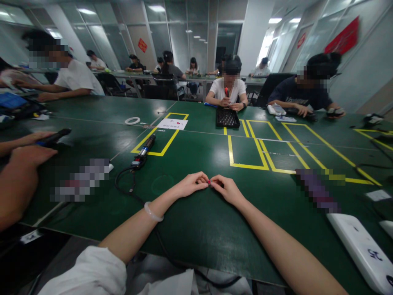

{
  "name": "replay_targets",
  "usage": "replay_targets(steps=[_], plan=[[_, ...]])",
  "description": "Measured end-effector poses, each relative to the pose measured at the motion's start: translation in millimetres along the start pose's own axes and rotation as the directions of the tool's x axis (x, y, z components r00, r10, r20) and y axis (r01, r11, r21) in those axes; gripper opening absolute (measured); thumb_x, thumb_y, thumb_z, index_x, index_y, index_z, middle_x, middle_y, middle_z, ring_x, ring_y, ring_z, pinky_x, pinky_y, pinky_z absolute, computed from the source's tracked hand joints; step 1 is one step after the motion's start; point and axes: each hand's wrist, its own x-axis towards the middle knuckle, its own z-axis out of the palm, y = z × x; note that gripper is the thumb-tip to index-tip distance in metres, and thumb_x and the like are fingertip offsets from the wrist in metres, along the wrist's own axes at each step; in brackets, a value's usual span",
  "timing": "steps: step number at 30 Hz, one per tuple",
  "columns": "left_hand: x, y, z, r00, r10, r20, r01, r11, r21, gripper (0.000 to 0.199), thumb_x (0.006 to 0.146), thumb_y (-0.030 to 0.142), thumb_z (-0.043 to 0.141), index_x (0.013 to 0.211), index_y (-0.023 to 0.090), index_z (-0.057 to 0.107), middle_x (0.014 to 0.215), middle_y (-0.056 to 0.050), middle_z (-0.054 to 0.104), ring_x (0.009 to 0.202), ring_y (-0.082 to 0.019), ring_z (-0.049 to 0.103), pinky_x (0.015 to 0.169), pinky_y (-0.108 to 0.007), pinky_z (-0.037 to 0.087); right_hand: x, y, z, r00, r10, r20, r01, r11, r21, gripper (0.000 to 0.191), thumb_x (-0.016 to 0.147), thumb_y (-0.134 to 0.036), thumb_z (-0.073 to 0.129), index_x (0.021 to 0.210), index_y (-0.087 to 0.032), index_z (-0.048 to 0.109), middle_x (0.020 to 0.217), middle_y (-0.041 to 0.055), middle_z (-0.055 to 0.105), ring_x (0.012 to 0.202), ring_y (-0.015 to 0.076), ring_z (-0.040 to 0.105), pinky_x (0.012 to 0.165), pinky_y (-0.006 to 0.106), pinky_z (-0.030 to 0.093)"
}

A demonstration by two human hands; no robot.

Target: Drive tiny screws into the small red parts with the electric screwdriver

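Over the green table, my left hand (194, 183) and my right hand (226, 187) meet fingertip to fingertip. Between them is a tiny dark red piece (209, 182), too small for me to name. Both hands pinch it, thumb against forefinger, one from each side. A pale bracelet circles my left wrist. To the left of my left hand lies a dark cylindrical tool (147, 146) with a silver and blue band, its black cable (123, 189) looping toward me.
Yellow tape (248, 166) marks rectangles on the green table (196, 229). A paper sheet (173, 124) and a white ring (132, 121) lie farther back. Across sits a person by a black tray (227, 118). A white device (360, 250) is at right; a co-worker's hands (33, 153) are at left.
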Motion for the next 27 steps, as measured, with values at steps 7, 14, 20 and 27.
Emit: replay_targets(steps=[7,14,20,27], plan=[[-1.6,4.3,5.2,0.996,0.080,-0.038,-0.074,0.988,0.133,0.026,0.085,0.029,0.062,0.108,0.019,0.054,0.094,-0.002,0.065,0.080,-0.013,0.061,0.069,-0.023,0.046,1.4,-0.5,-1.2,0.999,0.048,0.010,-0.049,0.998,0.036,0.025,0.093,-0.038,0.052,0.091,-0.018,0.066,0.076,0.0016,0.068,0.065,0.0139,0.058,0.063,0.024,0.042],[-4.7,11.0,8.7,0.989,0.131,-0.074,-0.097,0.931,0.351,0.019,0.092,0.034,0.054,0.105,0.021,0.057,0.090,-0.001,0.065,0.080,-0.014,0.061,0.073,-0.025,0.047,1.6,-0.4,-0.8,0.999,0.031,-0.010,-0.030,0.997,0.071,0.023,0.094,-0.037,0.051,0.094,-0.018,0.065,0.084,0.0026,0.068,0.075,0.0153,0.061,0.071,0.027,0.045],[-4.6,9.7,6.4,0.989,0.122,-0.080,-0.087,0.934,0.347,0.021,0.093,0.037,0.051,0.105,0.020,0.058,0.090,-0.002,0.065,0.081,-0.014,0.062,0.073,-0.025,0.046,1.2,4.1,2.1,1.000,-0.024,-0.019,0.026,0.993,0.112,0.023,0.083,-0.031,0.065,0.101,-0.019,0.058,0.085,0.0008,0.064,0.072,0.0131,0.058,0.065,0.025,0.044],[-3.9,13.6,-5.3,0.994,0.109,-0.024,-0.092,0.923,0.373,0.030,0.093,0.045,0.049,0.106,0.020,0.060,0.095,-0.003,0.066,0.086,-0.016,0.063,0.078,-0.027,0.047,1.6,3.5,0.6,1.000,-0.023,-0.016,0.024,0.998,0.058,0.013,0.085,-0.025,0.060,0.096,-0.018,0.060,0.080,0.0000,0.062,0.072,0.0129,0.057,0.066,0.025,0.044]])
